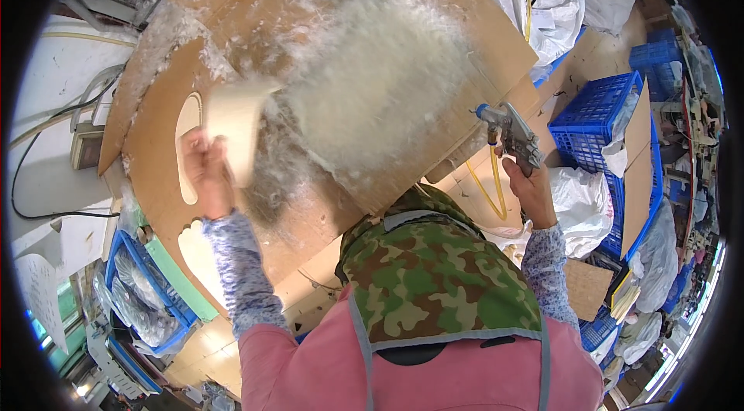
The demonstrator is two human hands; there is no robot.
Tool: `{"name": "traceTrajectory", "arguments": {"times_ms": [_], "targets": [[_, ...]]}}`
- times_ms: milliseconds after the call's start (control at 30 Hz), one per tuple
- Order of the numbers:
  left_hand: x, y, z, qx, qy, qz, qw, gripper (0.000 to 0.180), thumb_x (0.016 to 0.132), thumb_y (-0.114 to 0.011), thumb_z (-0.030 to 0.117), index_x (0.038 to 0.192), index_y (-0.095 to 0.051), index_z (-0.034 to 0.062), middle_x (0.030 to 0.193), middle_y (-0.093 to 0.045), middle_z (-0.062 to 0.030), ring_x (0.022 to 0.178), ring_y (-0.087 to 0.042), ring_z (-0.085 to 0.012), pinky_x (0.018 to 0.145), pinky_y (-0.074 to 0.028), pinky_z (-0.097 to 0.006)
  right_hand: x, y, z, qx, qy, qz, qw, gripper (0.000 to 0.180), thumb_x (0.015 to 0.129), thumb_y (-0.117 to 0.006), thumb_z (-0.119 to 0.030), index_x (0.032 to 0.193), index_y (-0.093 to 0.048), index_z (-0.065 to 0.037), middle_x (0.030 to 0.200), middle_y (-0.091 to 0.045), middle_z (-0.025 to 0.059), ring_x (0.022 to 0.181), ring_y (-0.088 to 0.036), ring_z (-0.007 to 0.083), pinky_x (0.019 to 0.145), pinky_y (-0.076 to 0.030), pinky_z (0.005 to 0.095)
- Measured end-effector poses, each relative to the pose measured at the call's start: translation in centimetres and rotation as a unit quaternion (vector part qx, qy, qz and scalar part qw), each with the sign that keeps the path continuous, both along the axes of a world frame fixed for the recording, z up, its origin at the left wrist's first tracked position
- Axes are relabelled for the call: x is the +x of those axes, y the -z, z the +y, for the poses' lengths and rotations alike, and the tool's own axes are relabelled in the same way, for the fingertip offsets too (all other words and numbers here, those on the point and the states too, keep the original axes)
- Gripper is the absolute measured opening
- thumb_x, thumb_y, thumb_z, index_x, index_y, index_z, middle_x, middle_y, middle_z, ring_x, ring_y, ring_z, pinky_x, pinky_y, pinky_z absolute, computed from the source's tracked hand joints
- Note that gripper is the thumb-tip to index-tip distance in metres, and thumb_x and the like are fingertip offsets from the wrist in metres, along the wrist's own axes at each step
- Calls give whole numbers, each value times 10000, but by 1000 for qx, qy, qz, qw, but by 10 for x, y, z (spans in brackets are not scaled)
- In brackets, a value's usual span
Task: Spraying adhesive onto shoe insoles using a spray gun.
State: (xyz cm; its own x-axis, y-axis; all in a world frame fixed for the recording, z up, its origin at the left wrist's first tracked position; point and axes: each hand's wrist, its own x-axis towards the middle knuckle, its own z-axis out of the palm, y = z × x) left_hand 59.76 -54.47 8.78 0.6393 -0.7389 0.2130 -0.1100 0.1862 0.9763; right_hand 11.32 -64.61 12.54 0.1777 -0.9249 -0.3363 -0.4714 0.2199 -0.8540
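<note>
My left hand (208,170) is closed on the edge of a flat cream-coloured piece (239,128), blurred by motion above the brown cardboard work surface (159,170). Beside this hand lies a curved cream piece (188,112) with a rounded end. My right hand (531,190) grips an air gun (514,136) with a grey body and a blue nozzle end pointing left. A yellow hose (497,190) hangs from the gun. A pale heap of loose fluffy fibre (380,85) lies between my hands, its outline smeared.
Another cream piece (200,256) lies by my left forearm. Blue crates (597,120) and white sacks (577,209) stand at the right. A blue bin (147,287) holding clear plastic bags is at the lower left. A black cable (46,215) runs along the left.
</note>
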Motion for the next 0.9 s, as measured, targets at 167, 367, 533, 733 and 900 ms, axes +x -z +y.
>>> {"name": "traceTrajectory", "arguments": {"times_ms": [167,367,533,733,900], "targets": [[-137,22,-78,193,190,-32,962,222,848,-557,26,1058,-499,67,904,-577,-67,843,-577,-157,714,-477,-303,-17,5,-11,9,14,-42,999,290,896,-610,-82,1162,-592,31,1009,-641,8,883,-536,69,786,-438,229],[-187,62,-69,326,144,-230,905,352,836,-532,40,1174,-436,34,981,-554,-104,839,-589,-206,734,-488,-341,4,6,-13,-17,-84,-53,995,319,888,-615,-86,1194,-572,-8,863,-649,28,750,-539,91,690,-452,249],[-182,60,-22,359,128,72,922,402,833,-502,-2,1224,-409,20,986,-548,-124,781,-593,-182,671,-512,-309,37,-7,-8,27,-247,31,968,304,865,-624,-73,1148,-547,6,881,-618,138,809,-597,232,741,-473,327],[-195,73,-10,287,78,160,941,402,810,-495,-58,1202,-412,-15,964,-545,-115,755,-585,-156,640,-508,-277,64,1,1,-17,-349,8,937,334,862,-625,-67,1166,-521,22,1010,-611,180,949,-602,307,848,-458,344],[-198,85,-12,283,53,62,956,385,795,-499,-68,1172,-439,-18,961,-547,-109,794,-569,-174,699,-485,-284,69,4,0,-6,-356,18,934,309,870,-616,-76,1149,-526,21,999,-613,186,933,-603,313,835,-460,350]]}}
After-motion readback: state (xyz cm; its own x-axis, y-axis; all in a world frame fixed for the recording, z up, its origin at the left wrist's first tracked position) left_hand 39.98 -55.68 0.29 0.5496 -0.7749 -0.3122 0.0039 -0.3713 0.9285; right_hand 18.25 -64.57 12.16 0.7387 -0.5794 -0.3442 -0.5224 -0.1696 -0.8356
